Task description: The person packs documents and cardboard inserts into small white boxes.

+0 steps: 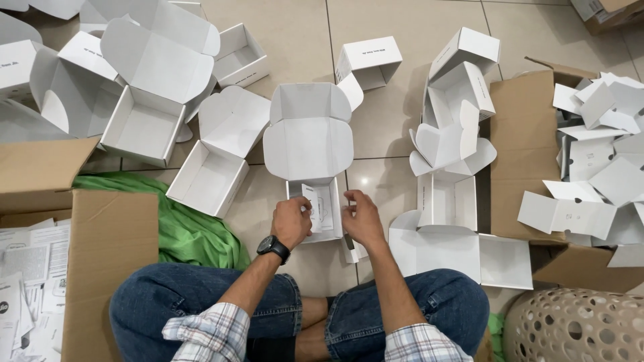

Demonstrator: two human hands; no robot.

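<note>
Head camera looks down at a person sitting cross-legged in blue jeans on a beige tiled floor (295, 33). Both hands are at a small open white cardboard box (327, 201), which stands on the floor directly in front of the knees, its big rounded lid flap folded back and away from the person. The left hand (290, 221), which wears a black wristwatch (273, 247), grips the left wall of this box, with the fingers curled together over its edge and touching a white printed paper leaflet (320, 206) that sits inside the box. The right hand (362, 218) is on the right wall of the same box, fingers bent and closed on the rim. To the left of the box, other open white cardboard boxes (208, 175) lie in a loose group, and a green cloth (181, 218) is spread near the left knee. At the far left, a brown corrugated carton with printed sheets (30, 268) stands open. To the right, a second brown carton full of flat white box blanks (597, 154) is placed, and just below it a beige plastic basket with round holes (573, 328) is partly visible.
</note>
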